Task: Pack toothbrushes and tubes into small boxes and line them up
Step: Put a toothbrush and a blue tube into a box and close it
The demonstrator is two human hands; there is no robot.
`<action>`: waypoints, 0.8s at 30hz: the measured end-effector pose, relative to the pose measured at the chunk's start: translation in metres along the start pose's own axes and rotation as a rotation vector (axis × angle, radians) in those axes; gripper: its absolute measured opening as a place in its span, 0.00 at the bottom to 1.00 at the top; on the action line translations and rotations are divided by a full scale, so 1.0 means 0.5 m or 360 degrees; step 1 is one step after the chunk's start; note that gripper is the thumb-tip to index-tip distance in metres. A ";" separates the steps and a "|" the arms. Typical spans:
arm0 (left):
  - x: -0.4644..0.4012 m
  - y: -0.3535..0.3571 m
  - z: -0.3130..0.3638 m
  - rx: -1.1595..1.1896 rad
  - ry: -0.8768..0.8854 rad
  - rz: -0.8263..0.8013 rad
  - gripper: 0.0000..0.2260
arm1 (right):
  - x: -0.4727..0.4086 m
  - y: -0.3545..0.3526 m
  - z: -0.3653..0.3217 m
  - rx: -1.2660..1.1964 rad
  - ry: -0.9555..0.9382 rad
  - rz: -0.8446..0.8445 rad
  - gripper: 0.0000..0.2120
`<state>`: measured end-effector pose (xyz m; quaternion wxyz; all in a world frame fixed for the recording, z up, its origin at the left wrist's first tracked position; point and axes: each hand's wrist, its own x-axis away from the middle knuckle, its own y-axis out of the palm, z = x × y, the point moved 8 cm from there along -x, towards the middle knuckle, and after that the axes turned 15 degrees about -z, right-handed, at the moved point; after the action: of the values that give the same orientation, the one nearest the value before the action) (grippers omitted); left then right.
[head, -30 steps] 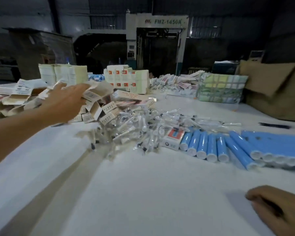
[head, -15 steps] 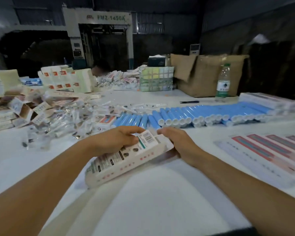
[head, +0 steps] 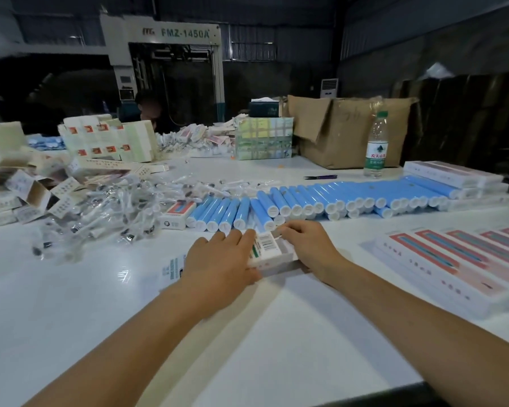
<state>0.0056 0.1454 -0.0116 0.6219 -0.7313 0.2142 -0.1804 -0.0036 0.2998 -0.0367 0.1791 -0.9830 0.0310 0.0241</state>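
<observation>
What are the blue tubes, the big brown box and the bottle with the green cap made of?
The blue tubes with white caps look like smooth plastic with a soft sheen, though laminate is possible. The big brown box looks like matte cardboard: its flaps are bent and creased. The clear bottle with a green cap looks like thin, see-through plastic with a glossy label.

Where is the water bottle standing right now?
In the head view the water bottle stands upright at the far right of the white table, just in front of the open cardboard box and behind the row of blue tubes.
</observation>
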 end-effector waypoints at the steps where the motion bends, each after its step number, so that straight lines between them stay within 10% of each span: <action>1: 0.002 0.003 0.001 -0.0025 0.0031 0.0048 0.29 | 0.001 -0.008 -0.002 0.0111 -0.0006 0.0058 0.10; 18: 0.001 0.010 0.013 0.0046 0.0163 0.0333 0.25 | -0.357 0.047 -0.108 0.2053 0.0429 -0.0228 0.08; 24: -0.011 0.020 0.007 0.0001 0.0191 0.0234 0.26 | -0.408 0.061 -0.104 0.2004 0.0683 -0.0307 0.05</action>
<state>0.0021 0.1498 -0.0220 0.6198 -0.7013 0.3041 -0.1777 -0.2074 0.2636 0.0135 0.7095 -0.6724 -0.0138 -0.2104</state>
